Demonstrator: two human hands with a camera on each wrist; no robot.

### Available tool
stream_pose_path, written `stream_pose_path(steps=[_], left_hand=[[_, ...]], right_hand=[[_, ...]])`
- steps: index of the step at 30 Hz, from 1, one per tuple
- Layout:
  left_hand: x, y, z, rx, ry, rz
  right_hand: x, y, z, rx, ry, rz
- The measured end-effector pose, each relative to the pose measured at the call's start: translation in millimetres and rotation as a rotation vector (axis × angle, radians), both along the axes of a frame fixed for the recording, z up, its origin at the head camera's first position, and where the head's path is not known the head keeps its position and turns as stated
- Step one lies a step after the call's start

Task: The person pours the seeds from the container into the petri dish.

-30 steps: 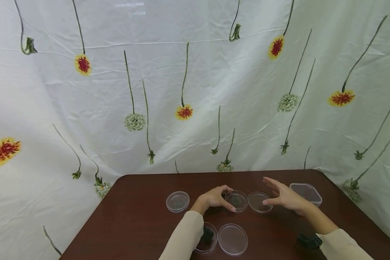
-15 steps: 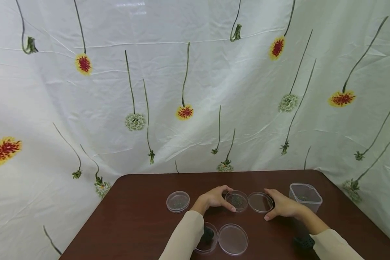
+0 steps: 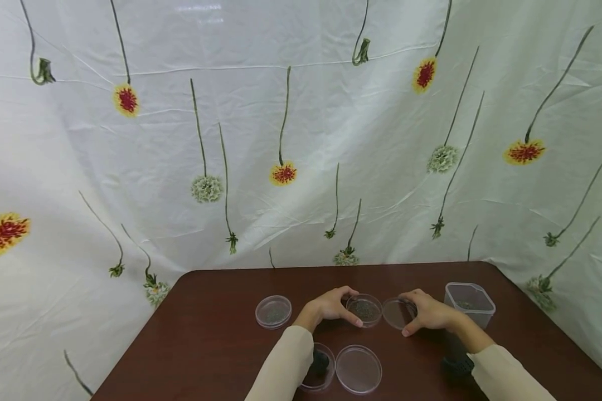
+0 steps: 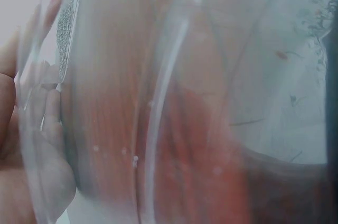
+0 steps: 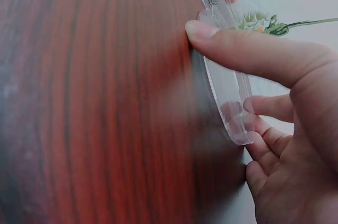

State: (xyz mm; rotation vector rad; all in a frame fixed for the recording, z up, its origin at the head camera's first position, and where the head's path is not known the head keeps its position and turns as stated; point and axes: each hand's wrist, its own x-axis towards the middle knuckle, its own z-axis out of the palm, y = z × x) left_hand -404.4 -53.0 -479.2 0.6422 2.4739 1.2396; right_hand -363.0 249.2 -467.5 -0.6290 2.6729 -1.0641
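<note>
My left hand [image 3: 328,306] holds the rim of a clear petri dish [image 3: 365,311] with grey granules in it, thumb at the near side and fingers at the far side. Those granules [image 4: 65,36] also show in the left wrist view, beside the left hand's fingers. Touching that dish on its right is a clear round petri dish part [image 3: 395,313], seemingly bare inside. My right hand [image 3: 428,312] grips its right edge between thumb and fingers. In the right wrist view, the right thumb [image 5: 232,44] lies along the near side of this clear part [image 5: 224,89], the fingertips behind it.
A lidded-looking petri dish [image 3: 273,312] stands at the left. Nearer, a dish with a dark lump [image 3: 320,362] is partly behind the left sleeve, next to a clear dish part [image 3: 358,369]. An open plastic tub [image 3: 474,301] stands at the back right of the brown table [image 3: 205,345].
My right hand has come down from above the clear dish part, and its thumb and fingers have closed on the edge. That part has hardly moved. The left hand stays still.
</note>
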Motion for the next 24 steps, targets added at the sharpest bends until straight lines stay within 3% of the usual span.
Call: stream_pose_path(steps=[15,24], left_hand=[[-0.7,-0.1,-0.4,-0.017,0.008,0.008],[-1.7,0.4,-0.5,-0.017,0.002,0.006]], right_hand=[[-5.0,-4.1,-0.7,-0.073,0.085,-0.002],[-9.2,-9.4,5.0,-0.108,0.155,0.054]])
